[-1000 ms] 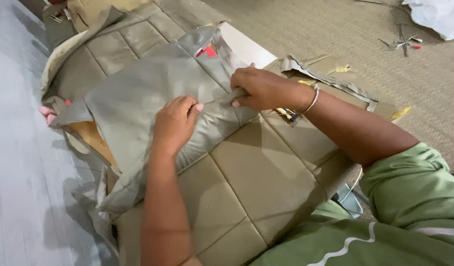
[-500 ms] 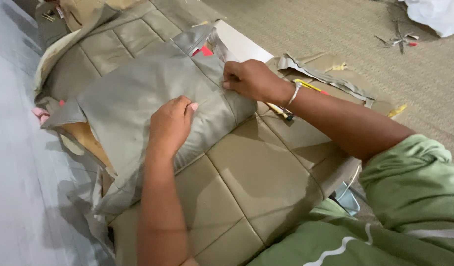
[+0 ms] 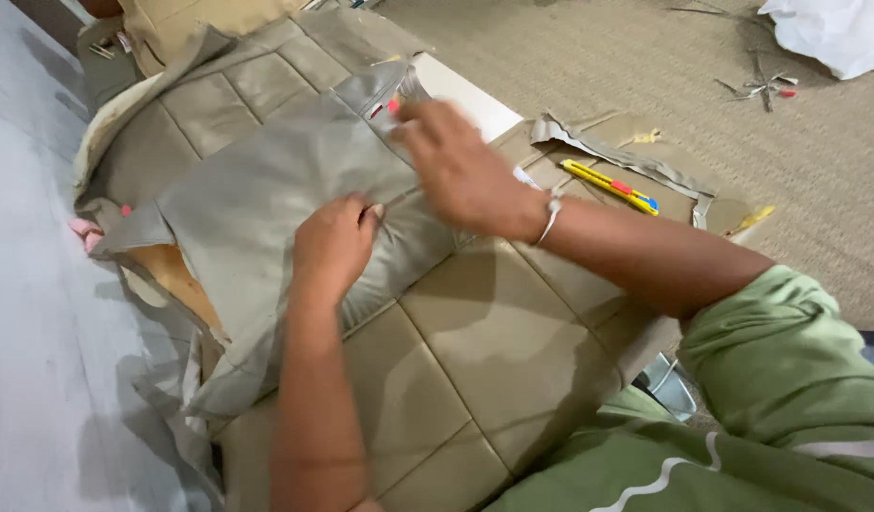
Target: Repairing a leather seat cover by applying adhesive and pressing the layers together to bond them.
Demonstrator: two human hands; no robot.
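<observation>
Pressing grey leather panel (image 3: 266,199), left hand (image 3: 332,246), right hand (image 3: 465,171).

My right hand (image 3: 465,171) is smeared by motion blur; I cannot tell whether its fingers pinch the grey cover piece (image 3: 285,199) or only brush it. The small red mark (image 3: 392,106) at that piece's upper edge is partly behind my fingers and too small to identify. My left hand (image 3: 332,246) covers the seam beneath it. The quilted tan panel (image 3: 484,360) runs under my green sleeve (image 3: 788,379) and off the bottom edge. Far scissors-like tool (image 3: 764,87): too small to confirm. White cloth (image 3: 835,33) is cut off at the top right corner.
</observation>
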